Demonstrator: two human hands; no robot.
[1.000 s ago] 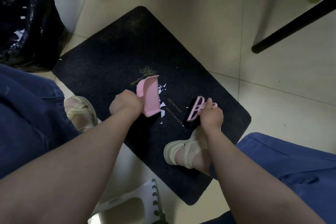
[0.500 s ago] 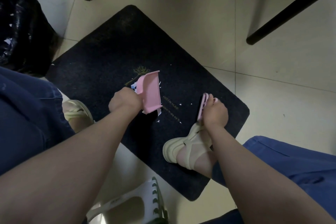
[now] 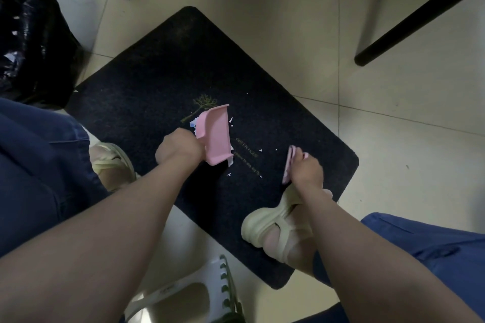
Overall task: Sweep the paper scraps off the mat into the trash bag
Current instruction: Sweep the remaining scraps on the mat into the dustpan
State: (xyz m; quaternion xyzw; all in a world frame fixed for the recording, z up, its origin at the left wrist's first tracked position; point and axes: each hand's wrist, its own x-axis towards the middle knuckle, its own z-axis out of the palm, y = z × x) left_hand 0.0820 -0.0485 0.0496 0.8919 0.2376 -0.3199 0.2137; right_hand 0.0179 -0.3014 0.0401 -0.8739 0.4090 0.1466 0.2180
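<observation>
A small pink dustpan (image 3: 216, 135) is gripped by the left hand (image 3: 179, 149) and tipped on its side near the middle of the dark mat (image 3: 147, 81), its open mouth turned toward 3 o'clock, apparently so that scraps can be driven into it. A pink brush (image 3: 288, 165) is clasped in the right hand (image 3: 305, 169), seen edge-on at 3 o'clock from the pan and well apart from it, seemingly drawn back for another stroke. The paper scraps (image 3: 231, 162) are found mostly along the pan's open edge, with a few at its rear corner and loose flecks scattered on the mat between pan and brush; a further stroke is judged necessary.

The trash bag (image 3: 29, 34), black and flecked with white, stands at 10 o'clock, just beside the mat's corner, presumably kept close for emptying. The mat is laid askew on a pale tiled floor (image 3: 262, 8). Black furniture legs (image 3: 409, 16) are seen at 12 and 2 o'clock. A sandalled foot (image 3: 273, 225) is planted on the mat's near edge, and a white stool (image 3: 183, 294) shows at 6 o'clock.
</observation>
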